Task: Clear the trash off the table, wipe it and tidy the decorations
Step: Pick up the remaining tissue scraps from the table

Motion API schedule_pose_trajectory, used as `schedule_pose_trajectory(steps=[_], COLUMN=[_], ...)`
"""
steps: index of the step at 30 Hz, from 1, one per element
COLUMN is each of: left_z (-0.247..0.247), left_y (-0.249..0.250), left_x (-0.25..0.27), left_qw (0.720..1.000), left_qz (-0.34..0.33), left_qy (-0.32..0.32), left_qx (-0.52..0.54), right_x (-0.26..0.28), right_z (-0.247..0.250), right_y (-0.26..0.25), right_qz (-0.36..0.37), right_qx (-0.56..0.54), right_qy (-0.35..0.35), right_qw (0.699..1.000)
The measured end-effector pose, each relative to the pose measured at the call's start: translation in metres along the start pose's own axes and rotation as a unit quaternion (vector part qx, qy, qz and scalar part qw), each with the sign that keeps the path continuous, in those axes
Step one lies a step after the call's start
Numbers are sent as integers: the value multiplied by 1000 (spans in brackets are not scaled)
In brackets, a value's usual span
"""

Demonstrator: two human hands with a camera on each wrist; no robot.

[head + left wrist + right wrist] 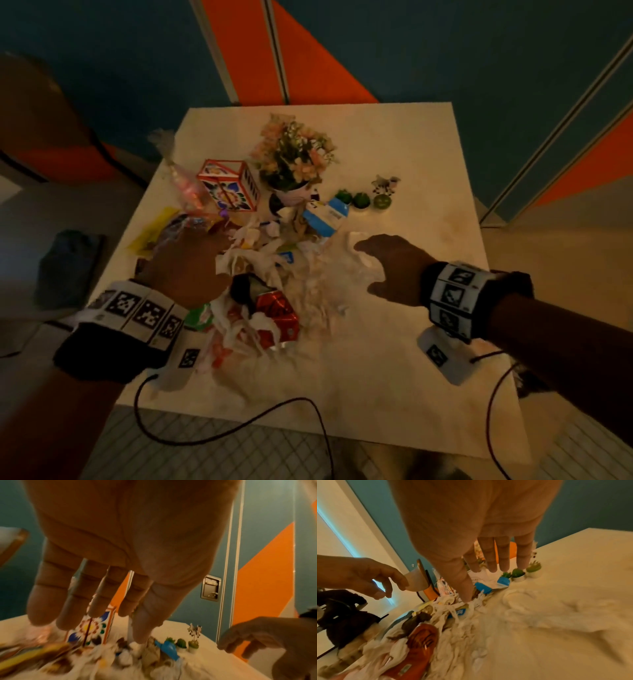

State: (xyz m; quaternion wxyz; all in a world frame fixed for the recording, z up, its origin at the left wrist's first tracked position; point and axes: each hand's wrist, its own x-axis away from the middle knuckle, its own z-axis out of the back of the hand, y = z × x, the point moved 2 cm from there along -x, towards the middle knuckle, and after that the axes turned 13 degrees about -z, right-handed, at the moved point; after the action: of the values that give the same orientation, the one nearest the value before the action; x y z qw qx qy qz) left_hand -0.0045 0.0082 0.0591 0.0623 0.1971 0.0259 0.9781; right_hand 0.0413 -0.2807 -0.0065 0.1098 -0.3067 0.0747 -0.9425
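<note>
A heap of torn white tissue (274,267) and wrappers covers the middle of the white table (411,377). In it lie a red foil packet (277,311), a yellow wrapper (150,233) and a blue and white carton (325,216). My left hand (191,263) hovers over the heap's left side, fingers straight and spread (73,609), holding nothing. My right hand (387,263) hovers over the heap's right edge, fingers straight (488,559), thumb down near the tissue (465,588). Behind stand a flower pot (294,161), a patterned box (229,185) and small green cactus figures (359,200).
A clear bag with pink contents (181,178) lies at the table's left rear. A small zebra-print pinwheel pot (385,192) stands beside the cacti. A dark bundle (68,267) lies on the floor at left. Sensor cables (239,425) hang over the table's near edge.
</note>
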Motion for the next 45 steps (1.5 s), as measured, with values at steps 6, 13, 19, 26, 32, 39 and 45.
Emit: schedule_pose_trajectory(steps=[6,13,19,26,32,39,45], left_z=[-50,-82,-94,-107,-107,-84,-70], left_y=[-19,-22,-21,-24,-30,-28,-30], left_x=[12,18,-10,-19,-18,-15,-18], left_qw=[995,976,969,970,970,968,946], left_qz=[63,138,150,155,128,93,105], left_qy=[-26,6,-8,13,49,141,209], left_qx=[75,166,198,188,199,184,224], right_x=[-18,-19,-41,-56,-54,-54,-46], right_z=[-20,-55,-78,-83,-79,-63,-38], right_y=[-56,-113,-140,-153,-143,-119,-97], right_qz=[43,90,38,-5,-20,-41,-61], right_qx=[19,-25,-82,-147,-189,-253,-287], right_qy=[-47,-53,-79,-57,-62,-76,-68], right_qw=[998,994,993,987,980,964,954])
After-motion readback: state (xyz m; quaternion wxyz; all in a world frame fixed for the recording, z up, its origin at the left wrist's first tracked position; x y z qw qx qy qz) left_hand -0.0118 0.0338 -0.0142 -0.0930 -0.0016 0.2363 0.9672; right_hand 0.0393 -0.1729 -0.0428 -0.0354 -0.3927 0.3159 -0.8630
